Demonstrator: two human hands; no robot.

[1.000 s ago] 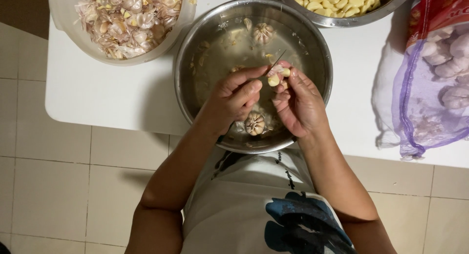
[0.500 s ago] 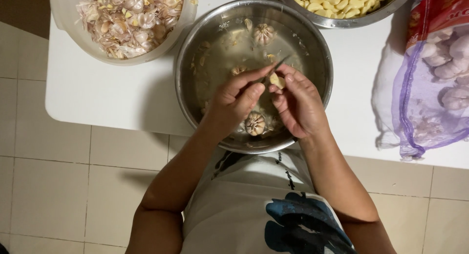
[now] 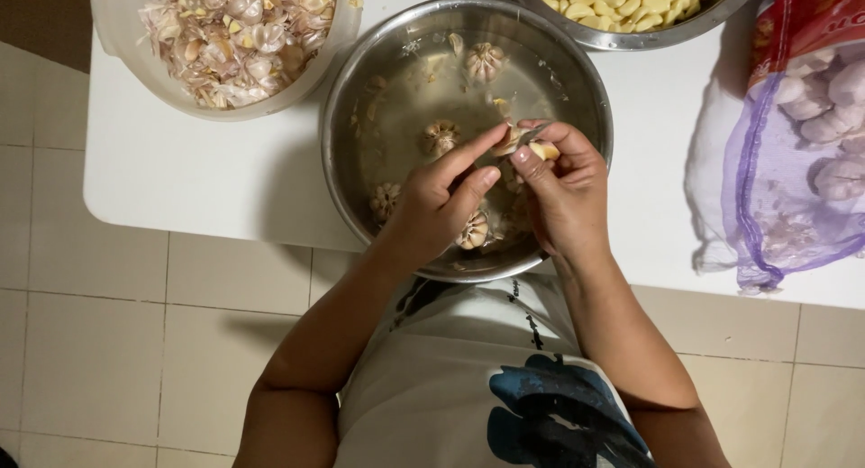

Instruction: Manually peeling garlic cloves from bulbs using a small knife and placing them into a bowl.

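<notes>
I see left hand (image 3: 441, 202) pinching garlic piece (image 3: 506, 144), right hand (image 3: 563, 193) gripping clove (image 3: 544, 150); four garlic bulbs (image 3: 484, 61) around hands in steel bowl (image 3: 360, 63).

I see bare forearms and two bare hands, left hand (image 3: 441, 202) and right hand (image 3: 563, 193), above a white shirt (image 3: 468, 378) with a dark blue print.

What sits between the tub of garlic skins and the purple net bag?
In the head view, the steel bowl of garlic bulbs, with both hands over it.

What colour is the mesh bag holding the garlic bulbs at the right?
Purple mesh bag, seen in the head view.
</notes>
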